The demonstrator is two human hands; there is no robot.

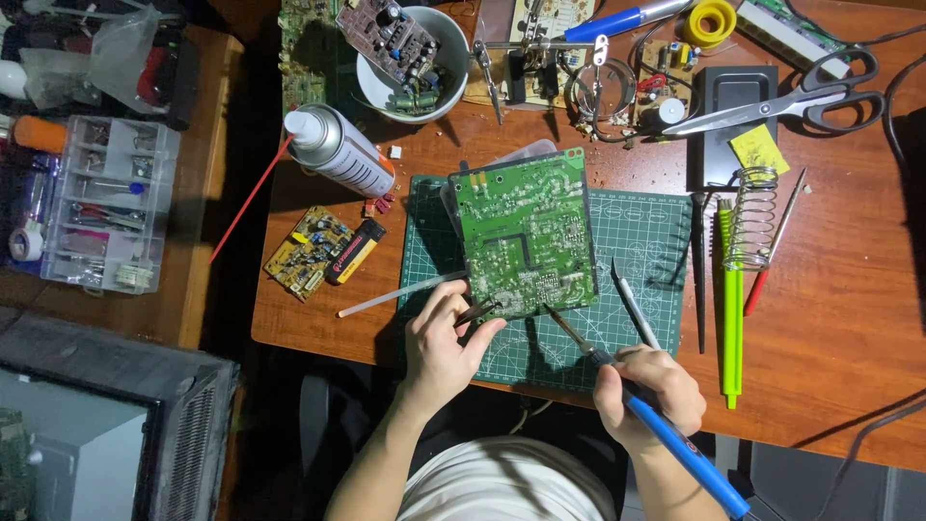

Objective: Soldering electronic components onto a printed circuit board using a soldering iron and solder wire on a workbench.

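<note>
A green circuit board (526,232) lies solder side up on a green cutting mat (637,241). My left hand (444,342) pinches tweezers (475,311) at the board's near left corner. My right hand (648,394) grips a blue-handled soldering iron (675,439); its metal tip (559,323) touches the board's near edge. A white stick (400,294) lies just left of my left hand, and a second pair of tweezers (632,304) rests on the mat right of the board.
A spray can (338,150), a small yellow board (309,253) and a lighter (355,251) lie left of the mat. A white bowl of parts (405,63) stands behind. To the right are a coil iron stand (752,217), a green tool (730,309), scissors (791,101). A parts organizer (106,203) sits far left.
</note>
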